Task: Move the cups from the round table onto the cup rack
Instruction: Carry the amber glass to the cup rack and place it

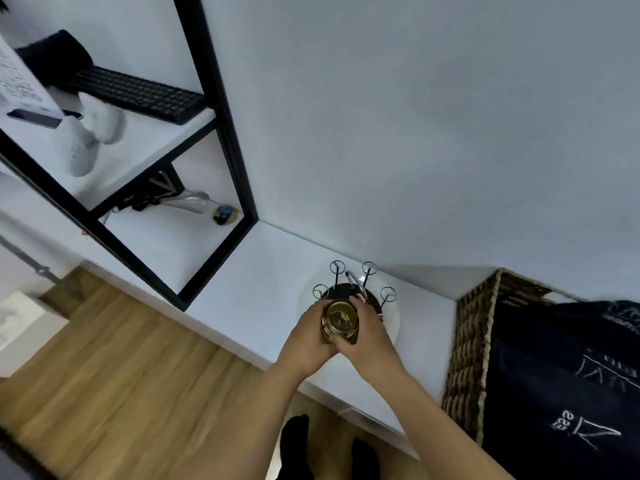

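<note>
Both hands, left hand [308, 336] and right hand [369, 332], clasp an amber glass cup [340, 320], fingers wrapped around its sides. They hold it over the cup rack [353, 289], near the white shelf's [263, 271] back edge.

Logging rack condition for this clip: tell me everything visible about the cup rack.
The cup rack stands upright on a white ledge against the wall. It looks like thin dark metal: a round black base, a looped centre handle, and four visible prongs ending in small rings, all bare. Its near side is hidden behind the amber glass cup, which the left hand and right hand hold together over it. Whether the cup touches a prong cannot be told.
</note>
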Demonstrator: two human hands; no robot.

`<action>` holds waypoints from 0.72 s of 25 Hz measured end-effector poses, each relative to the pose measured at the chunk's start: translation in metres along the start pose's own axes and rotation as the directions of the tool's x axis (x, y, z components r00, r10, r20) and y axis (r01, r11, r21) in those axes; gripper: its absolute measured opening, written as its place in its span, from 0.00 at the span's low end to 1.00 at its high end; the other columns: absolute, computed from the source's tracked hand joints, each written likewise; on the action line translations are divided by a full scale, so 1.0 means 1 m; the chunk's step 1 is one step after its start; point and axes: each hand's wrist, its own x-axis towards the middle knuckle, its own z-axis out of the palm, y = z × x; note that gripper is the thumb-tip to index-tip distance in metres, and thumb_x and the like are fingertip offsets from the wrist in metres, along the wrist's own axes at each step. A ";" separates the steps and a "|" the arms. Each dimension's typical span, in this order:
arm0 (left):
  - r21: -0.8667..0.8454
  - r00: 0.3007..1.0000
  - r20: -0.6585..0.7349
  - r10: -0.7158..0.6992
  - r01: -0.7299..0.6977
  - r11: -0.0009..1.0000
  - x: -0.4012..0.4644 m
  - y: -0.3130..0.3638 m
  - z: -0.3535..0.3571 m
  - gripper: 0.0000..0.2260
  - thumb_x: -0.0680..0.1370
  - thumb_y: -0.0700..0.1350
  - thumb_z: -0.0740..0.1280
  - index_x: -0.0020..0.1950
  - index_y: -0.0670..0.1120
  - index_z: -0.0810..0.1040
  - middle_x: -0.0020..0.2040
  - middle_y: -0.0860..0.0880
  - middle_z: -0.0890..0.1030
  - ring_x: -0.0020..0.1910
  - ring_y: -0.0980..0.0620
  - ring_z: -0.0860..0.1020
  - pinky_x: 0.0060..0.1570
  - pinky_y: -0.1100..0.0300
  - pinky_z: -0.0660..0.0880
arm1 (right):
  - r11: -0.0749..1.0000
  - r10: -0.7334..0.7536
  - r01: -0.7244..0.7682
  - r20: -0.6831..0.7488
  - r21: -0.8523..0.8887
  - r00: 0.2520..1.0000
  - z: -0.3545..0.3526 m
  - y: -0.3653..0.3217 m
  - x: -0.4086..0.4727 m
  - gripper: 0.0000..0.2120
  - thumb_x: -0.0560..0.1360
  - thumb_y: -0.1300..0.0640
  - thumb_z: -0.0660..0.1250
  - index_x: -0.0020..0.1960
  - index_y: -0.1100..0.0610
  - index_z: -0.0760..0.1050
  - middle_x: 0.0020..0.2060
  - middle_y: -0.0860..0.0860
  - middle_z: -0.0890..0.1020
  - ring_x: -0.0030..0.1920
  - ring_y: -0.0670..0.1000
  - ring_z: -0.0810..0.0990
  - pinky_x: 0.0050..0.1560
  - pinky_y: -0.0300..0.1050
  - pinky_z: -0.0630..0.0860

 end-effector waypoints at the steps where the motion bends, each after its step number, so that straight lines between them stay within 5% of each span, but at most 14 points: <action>1: 0.003 0.998 0.066 0.004 -0.004 1.000 0.010 -0.015 -0.003 0.32 0.67 0.53 0.78 0.57 0.80 0.64 0.57 0.69 0.77 0.57 0.68 0.76 0.54 0.69 0.72 | 0.998 0.057 -0.057 -0.021 -0.001 0.998 0.012 0.001 0.006 0.39 0.73 0.51 0.74 0.79 0.51 0.59 0.72 0.47 0.69 0.66 0.41 0.67 0.62 0.34 0.62; 5: 0.032 0.986 0.168 0.002 -0.008 0.999 0.017 -0.031 0.001 0.29 0.67 0.56 0.77 0.56 0.82 0.65 0.55 0.77 0.75 0.55 0.73 0.74 0.51 0.71 0.71 | 0.989 0.150 -0.150 -0.034 0.000 0.988 0.028 0.008 0.009 0.38 0.72 0.52 0.74 0.78 0.51 0.61 0.70 0.49 0.71 0.67 0.46 0.71 0.63 0.38 0.66; 12: 0.038 0.969 0.246 -0.026 0.017 0.999 0.038 -0.047 0.017 0.24 0.71 0.50 0.76 0.65 0.57 0.74 0.58 0.56 0.80 0.56 0.58 0.79 0.60 0.52 0.78 | 0.975 0.222 -0.220 -0.074 0.033 0.972 0.034 0.010 0.015 0.24 0.70 0.56 0.76 0.63 0.46 0.72 0.54 0.46 0.77 0.55 0.46 0.78 0.48 0.28 0.70; 15: 0.071 0.954 0.298 -0.034 0.014 0.997 0.047 -0.049 0.014 0.23 0.72 0.49 0.75 0.65 0.57 0.73 0.56 0.57 0.79 0.55 0.57 0.79 0.56 0.58 0.77 | 0.972 0.236 -0.235 -0.071 0.027 0.969 0.034 0.008 0.018 0.22 0.71 0.59 0.75 0.62 0.50 0.72 0.54 0.48 0.78 0.54 0.47 0.77 0.48 0.29 0.68; 18: 0.100 0.940 0.339 -0.042 0.008 0.995 0.052 -0.050 0.011 0.28 0.73 0.51 0.75 0.70 0.57 0.69 0.58 0.58 0.77 0.56 0.57 0.76 0.52 0.65 0.71 | 0.969 0.248 -0.248 -0.056 0.016 0.967 0.032 0.002 0.020 0.25 0.72 0.58 0.74 0.67 0.54 0.71 0.58 0.51 0.77 0.58 0.50 0.77 0.56 0.40 0.72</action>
